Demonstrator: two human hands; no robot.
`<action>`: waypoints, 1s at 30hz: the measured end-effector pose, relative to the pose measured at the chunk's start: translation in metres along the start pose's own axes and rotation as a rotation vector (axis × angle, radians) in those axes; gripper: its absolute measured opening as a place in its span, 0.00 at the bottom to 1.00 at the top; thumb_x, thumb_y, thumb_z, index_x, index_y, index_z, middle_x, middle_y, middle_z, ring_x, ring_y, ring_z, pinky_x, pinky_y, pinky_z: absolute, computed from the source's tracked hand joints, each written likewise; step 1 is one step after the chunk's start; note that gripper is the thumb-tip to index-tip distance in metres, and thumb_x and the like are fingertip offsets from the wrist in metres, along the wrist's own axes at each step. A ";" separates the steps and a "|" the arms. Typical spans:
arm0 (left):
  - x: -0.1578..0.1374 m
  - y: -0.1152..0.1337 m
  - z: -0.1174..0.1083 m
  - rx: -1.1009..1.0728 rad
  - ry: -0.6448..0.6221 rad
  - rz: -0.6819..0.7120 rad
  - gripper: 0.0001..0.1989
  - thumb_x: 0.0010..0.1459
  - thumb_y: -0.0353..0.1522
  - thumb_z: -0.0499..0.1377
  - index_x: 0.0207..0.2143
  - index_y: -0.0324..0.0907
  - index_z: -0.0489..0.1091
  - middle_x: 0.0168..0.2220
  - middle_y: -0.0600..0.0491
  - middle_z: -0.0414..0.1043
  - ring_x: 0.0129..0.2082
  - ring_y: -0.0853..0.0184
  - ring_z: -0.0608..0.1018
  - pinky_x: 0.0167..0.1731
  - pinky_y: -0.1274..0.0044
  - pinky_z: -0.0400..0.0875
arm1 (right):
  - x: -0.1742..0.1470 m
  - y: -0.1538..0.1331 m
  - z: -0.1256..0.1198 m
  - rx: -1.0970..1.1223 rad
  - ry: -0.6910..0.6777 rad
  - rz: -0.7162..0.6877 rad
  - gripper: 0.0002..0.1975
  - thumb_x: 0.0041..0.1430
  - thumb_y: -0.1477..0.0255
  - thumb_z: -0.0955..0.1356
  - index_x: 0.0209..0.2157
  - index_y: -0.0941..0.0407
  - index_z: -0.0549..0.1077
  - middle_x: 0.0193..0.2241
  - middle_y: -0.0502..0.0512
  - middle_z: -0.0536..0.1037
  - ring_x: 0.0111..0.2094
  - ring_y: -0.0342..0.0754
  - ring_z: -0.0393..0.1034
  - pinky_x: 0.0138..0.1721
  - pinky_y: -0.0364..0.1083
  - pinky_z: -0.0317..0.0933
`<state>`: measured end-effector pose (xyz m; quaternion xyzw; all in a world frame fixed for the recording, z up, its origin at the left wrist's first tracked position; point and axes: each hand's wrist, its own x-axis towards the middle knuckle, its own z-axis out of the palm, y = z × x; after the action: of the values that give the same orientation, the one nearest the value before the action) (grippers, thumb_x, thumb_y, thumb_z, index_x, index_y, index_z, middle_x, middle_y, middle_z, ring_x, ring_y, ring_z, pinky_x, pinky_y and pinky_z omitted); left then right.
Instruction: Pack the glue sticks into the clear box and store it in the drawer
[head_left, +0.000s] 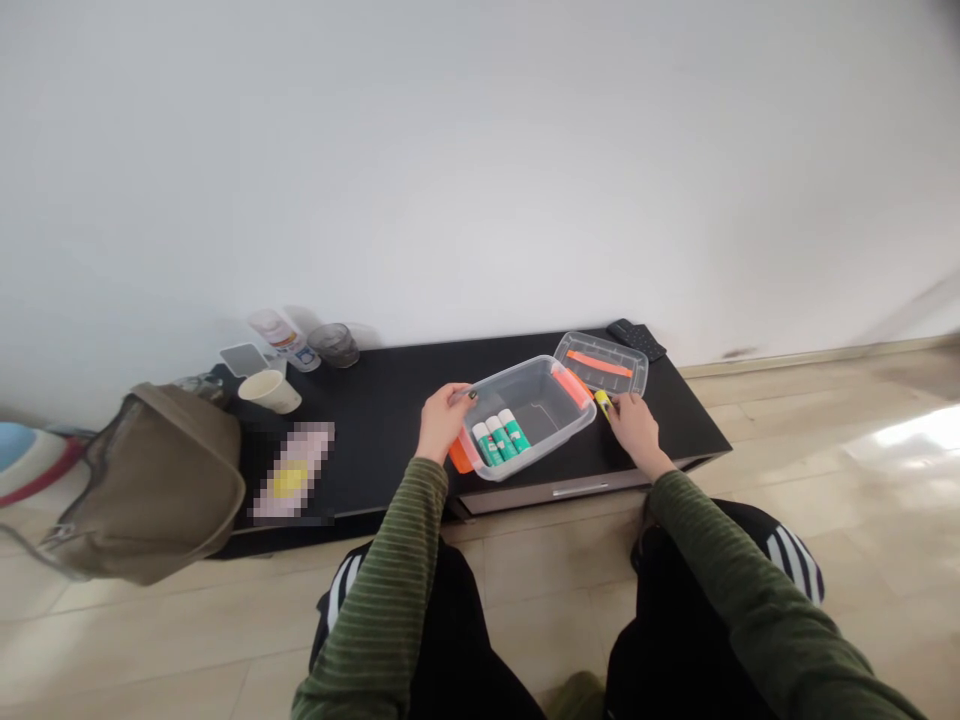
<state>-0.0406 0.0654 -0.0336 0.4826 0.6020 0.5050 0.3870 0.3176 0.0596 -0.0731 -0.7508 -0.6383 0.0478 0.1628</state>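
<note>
A clear plastic box (551,422) with orange clips stands lidless and tilted toward me on the black cabinet. My left hand (444,418) grips its left rim, thumb over the edge. Inside, at the left end, three green tubes with white caps (501,437), which look like glue sticks, lie side by side. Just right of the box, my right hand (634,428) is closed on a small yellow stick (603,402), mostly hidden by the fingers; its exact kind does not show. Behind that hand lies the clear lid (606,364) with an orange handle.
On the black cabinet (390,400), a paper cup (270,391), a dark glass (334,345) and a spray can (285,338) stand at the left. A brown bag (161,480) overhangs the left end. A black keypad-like object (637,338) lies at the back right, by the wall.
</note>
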 end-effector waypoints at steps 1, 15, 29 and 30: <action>0.000 0.000 0.000 0.003 -0.004 0.003 0.14 0.47 0.35 0.66 0.38 0.41 0.78 0.34 0.48 0.80 0.38 0.61 0.80 0.44 0.71 0.73 | 0.000 0.002 0.003 -0.026 -0.040 0.013 0.11 0.67 0.66 0.61 0.44 0.56 0.71 0.45 0.61 0.74 0.47 0.53 0.68 0.36 0.45 0.58; 0.001 -0.002 0.001 -0.022 -0.014 -0.005 0.14 0.48 0.35 0.66 0.39 0.41 0.78 0.34 0.48 0.80 0.38 0.61 0.81 0.44 0.70 0.73 | 0.005 -0.013 0.006 -0.245 -0.164 -0.050 0.14 0.68 0.63 0.62 0.43 0.61 0.68 0.43 0.67 0.75 0.46 0.56 0.71 0.40 0.46 0.60; 0.000 0.002 0.002 -0.010 -0.003 -0.009 0.13 0.47 0.34 0.65 0.38 0.41 0.78 0.35 0.48 0.80 0.39 0.60 0.80 0.44 0.71 0.73 | 0.005 -0.052 -0.062 0.447 0.326 -0.160 0.17 0.63 0.58 0.63 0.41 0.58 0.71 0.35 0.58 0.78 0.32 0.48 0.70 0.36 0.45 0.62; 0.000 0.002 0.003 -0.016 0.000 -0.016 0.13 0.47 0.34 0.65 0.38 0.41 0.78 0.35 0.48 0.80 0.39 0.60 0.80 0.44 0.71 0.73 | 0.001 -0.067 -0.069 0.465 0.298 -0.242 0.16 0.63 0.59 0.63 0.42 0.57 0.71 0.35 0.57 0.78 0.32 0.48 0.70 0.35 0.45 0.62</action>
<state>-0.0375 0.0660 -0.0321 0.4748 0.6017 0.5066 0.3949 0.2743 0.0570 0.0124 -0.6105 -0.6643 0.0622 0.4267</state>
